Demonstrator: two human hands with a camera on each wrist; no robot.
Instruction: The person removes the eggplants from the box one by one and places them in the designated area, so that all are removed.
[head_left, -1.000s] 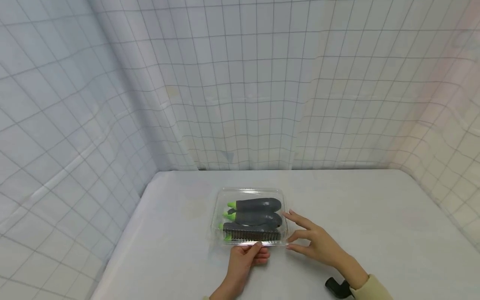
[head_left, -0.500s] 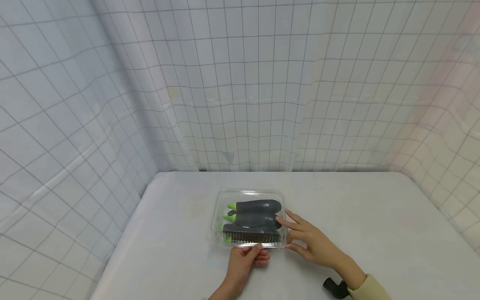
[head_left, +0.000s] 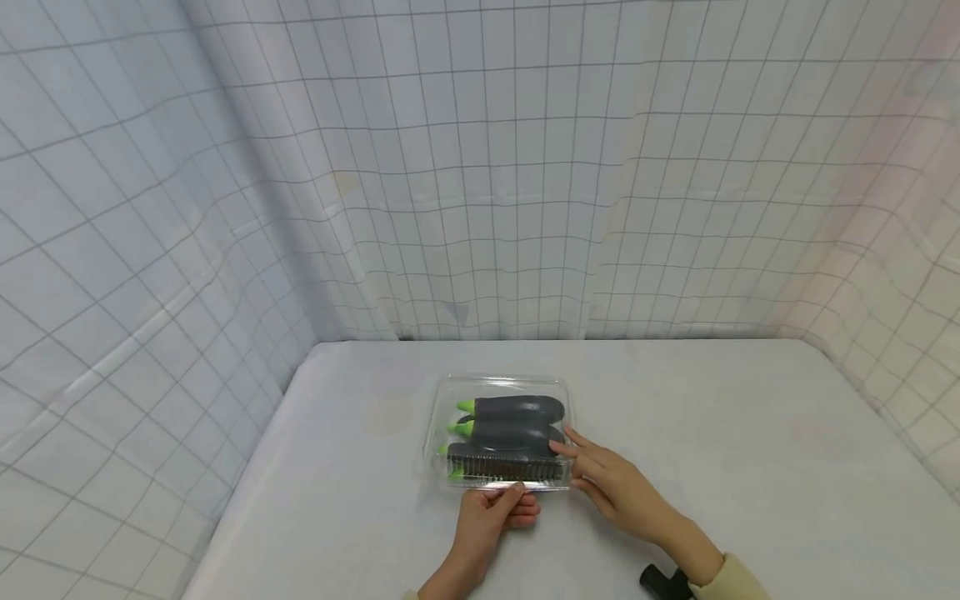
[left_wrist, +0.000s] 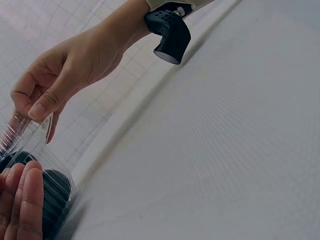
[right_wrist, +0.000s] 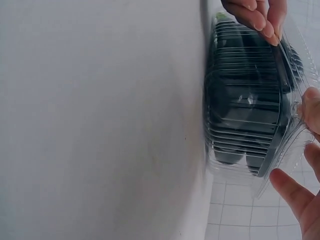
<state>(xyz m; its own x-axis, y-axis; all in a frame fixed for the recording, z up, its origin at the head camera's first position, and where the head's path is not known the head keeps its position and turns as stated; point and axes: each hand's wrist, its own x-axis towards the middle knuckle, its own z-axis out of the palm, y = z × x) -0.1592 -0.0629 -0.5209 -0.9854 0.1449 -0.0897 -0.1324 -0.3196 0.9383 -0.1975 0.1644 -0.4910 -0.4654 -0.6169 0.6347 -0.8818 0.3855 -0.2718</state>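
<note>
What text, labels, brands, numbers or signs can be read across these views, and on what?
None readable.
Clear ribbed plastic clamshell box: no label visible.
Dark glossy eggplants with green stems: no markings visible.
Black curved wrist device: no legible lettering.
White grid-lined fabric curtain: printed lines only; faint grey patch upper right, too blurred to identify.

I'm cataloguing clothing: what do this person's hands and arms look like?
The left hand and right hand are bare, with no gloves. The right sleeve is pale yellow; only a sliver of the left sleeve shows. A black, bent device with small holes sits at the right wrist.
</note>
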